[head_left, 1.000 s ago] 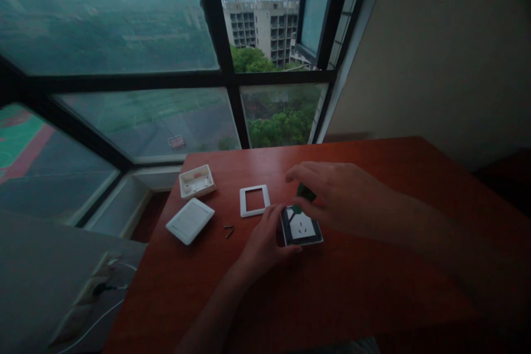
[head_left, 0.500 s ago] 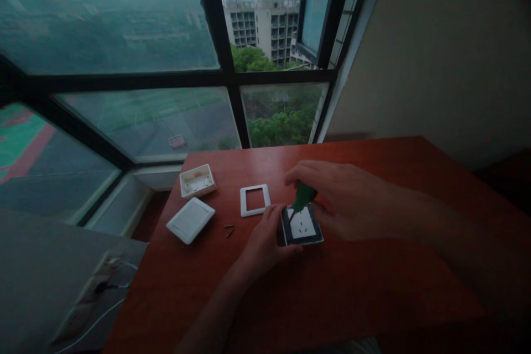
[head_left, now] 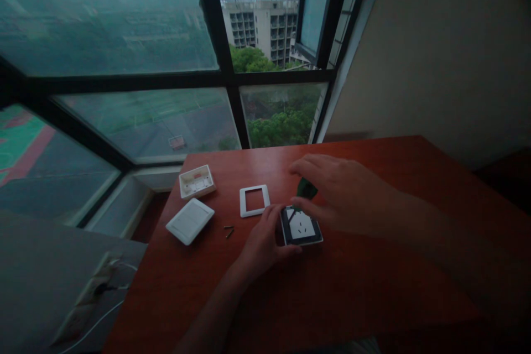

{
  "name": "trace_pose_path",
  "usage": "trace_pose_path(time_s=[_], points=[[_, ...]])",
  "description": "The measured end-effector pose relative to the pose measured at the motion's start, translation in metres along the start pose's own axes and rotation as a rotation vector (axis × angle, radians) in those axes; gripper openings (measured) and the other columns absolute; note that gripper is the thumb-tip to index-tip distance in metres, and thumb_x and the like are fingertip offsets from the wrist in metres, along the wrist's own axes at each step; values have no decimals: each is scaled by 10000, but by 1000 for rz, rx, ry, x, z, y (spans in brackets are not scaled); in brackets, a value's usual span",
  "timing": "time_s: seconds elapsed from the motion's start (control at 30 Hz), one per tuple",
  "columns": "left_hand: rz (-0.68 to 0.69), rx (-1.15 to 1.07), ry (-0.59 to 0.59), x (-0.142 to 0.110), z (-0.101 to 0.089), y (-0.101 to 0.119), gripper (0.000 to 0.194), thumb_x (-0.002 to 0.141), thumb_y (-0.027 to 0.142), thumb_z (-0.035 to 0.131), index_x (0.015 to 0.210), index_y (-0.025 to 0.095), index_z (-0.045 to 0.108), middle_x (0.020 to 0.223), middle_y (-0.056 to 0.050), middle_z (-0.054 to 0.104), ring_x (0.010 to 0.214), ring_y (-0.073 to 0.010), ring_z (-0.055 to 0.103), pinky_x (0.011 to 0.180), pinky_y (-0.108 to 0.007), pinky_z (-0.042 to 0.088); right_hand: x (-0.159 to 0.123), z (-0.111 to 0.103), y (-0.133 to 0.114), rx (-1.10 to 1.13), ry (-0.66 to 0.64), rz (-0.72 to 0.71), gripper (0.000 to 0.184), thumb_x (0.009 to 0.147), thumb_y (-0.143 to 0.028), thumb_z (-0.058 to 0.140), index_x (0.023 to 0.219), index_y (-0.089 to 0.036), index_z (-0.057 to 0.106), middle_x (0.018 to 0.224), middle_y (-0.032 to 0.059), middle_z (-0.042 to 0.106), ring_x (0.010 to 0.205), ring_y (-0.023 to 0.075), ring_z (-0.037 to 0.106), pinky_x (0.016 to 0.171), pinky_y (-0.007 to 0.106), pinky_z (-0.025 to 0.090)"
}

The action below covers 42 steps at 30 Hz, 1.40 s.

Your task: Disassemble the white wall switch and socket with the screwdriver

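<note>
A wall socket (head_left: 302, 228) with a white face and dark surround lies on the table in front of me. My left hand (head_left: 267, 235) grips its left side, thumb along the near edge and fingers at the far left corner. Above it, my right hand (head_left: 327, 191) is curled round the green handle of a screwdriver (head_left: 307, 188). The screwdriver leans, its shaft pointing down at the socket's upper left part; whether the tip sits in a screw is too small to tell.
Left of the socket lie a white cover frame (head_left: 254, 212), two small screws (head_left: 229, 231), a white switch plate (head_left: 191, 221) and an open white back box (head_left: 197, 181) on the reddish wooden table (head_left: 373, 287). Windows (head_left: 145, 116) stand behind, a wall (head_left: 435, 55) at right.
My right hand has turned about the screwdriver handle, its thumb now nearer the handle's lower end and covering more of it. The left hand and the socket stay in place.
</note>
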<state>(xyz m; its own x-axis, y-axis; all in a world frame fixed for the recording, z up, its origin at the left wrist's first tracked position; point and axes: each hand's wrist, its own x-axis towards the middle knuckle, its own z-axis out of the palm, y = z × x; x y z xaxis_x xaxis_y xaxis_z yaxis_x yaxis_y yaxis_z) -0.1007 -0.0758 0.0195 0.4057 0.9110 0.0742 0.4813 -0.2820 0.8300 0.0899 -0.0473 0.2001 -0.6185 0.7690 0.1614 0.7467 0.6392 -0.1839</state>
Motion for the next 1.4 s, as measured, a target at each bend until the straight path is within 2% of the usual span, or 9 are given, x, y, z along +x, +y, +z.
trace_pose_path(time_s=[0.13,0.33,0.57,0.73,0.83,0.97,1.17,1.3,1.4], points=[[6,-23,-2,-1,-2,0,892,615,231,850,1362,262,364,1355,-91,449,1187,-284,492,979,-414,440,2,2,1,-188,-41,132,284,916,-443,466,1001,-202,589,840,64,701,727,257,663,562,323,402],[-16,-31,-60,-1,-6,3,770,712,245,768,1371,245,370,1345,-106,451,1081,-257,541,882,-382,491,-3,2,5,136,-26,-31,404,815,-197,566,1214,-195,505,1185,56,650,1032,208,625,798,299,467],[-25,-20,-56,-2,-7,5,759,722,253,754,1365,249,351,1340,-93,447,1050,-239,546,862,-367,497,0,7,7,-125,-1,149,311,896,-398,503,1117,-191,576,954,87,712,806,290,679,626,373,475],[-23,-49,-68,-3,-8,8,741,737,223,735,1366,251,344,1315,-85,459,963,-204,563,790,-326,515,-4,5,10,171,-29,-35,418,813,-201,567,1225,-209,499,1203,60,645,1049,218,621,812,314,483],[-19,-54,-67,-3,-8,7,753,737,222,736,1372,253,334,1334,-86,447,973,-204,559,802,-327,512,-3,6,9,122,2,4,456,839,-286,571,1278,-198,480,1255,87,619,1078,259,610,828,360,486],[-37,-54,-71,-4,-7,4,781,724,230,754,1377,261,326,1341,-84,438,965,-204,565,788,-328,518,0,7,9,27,-16,112,365,889,-364,529,1211,-193,551,1103,101,690,966,296,656,772,408,494],[-19,-90,-73,-2,-7,5,742,725,222,758,1355,253,367,1293,-84,472,979,-211,563,778,-322,519,-4,6,10,246,-21,-77,386,808,-179,594,1189,-184,532,1147,69,657,1016,217,623,835,328,483],[-19,-98,-64,-2,-7,5,747,723,204,758,1351,254,357,1283,-80,476,933,-194,565,742,-307,521,-3,7,11,211,1,-7,290,856,-296,590,1123,-184,576,1072,78,677,941,240,643,770,350,486],[-22,-86,-51,-4,-6,3,788,716,218,767,1371,266,332,1322,-86,451,923,-191,567,742,-313,525,-2,7,12,238,-1,6,236,851,-225,573,1085,-197,590,1014,56,691,902,216,649,749,323,476]])
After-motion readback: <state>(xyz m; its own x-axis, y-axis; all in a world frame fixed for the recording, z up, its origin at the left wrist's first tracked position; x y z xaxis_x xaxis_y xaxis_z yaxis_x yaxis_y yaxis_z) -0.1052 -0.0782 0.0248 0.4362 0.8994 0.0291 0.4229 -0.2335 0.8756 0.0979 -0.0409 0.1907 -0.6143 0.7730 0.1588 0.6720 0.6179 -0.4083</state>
